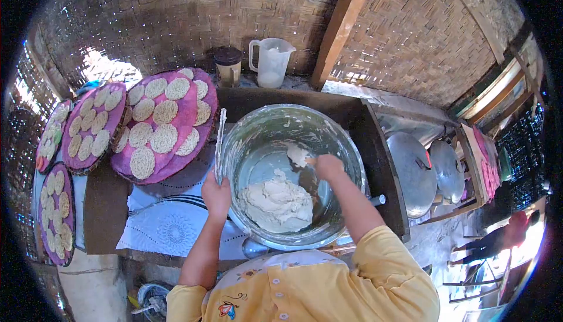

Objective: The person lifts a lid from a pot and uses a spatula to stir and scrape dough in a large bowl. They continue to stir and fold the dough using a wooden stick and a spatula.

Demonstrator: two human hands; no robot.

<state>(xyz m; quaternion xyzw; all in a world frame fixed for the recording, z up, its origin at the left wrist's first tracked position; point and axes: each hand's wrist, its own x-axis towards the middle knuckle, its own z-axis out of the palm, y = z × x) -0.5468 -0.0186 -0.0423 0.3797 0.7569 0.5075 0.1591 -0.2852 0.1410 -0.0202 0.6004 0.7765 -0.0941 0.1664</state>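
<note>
A large metal basin [358, 146] stands in front of me, its inner wall smeared with pale paste. A mound of whitish dough [277, 202] lies in its lower left part. My right hand [328, 168] reaches inside, closed round a short wooden-handled tool [311, 161]. At that tool's end is a lump of dough [298, 155]; the end itself is hidden. By the basin's left rim, my left hand [217, 196] grips a thin flat board [220, 140], upright and seen nearly edge-on, with pale paste on it.
Round trays with pink-purple cloth [190, 108] bear several noodle-like discs at the left. A plastic pitcher [271, 63] and a dark-lidded container [227, 65] stand behind. Big metal pots [410, 172] are at the right. Another person [501, 237] appears at far right.
</note>
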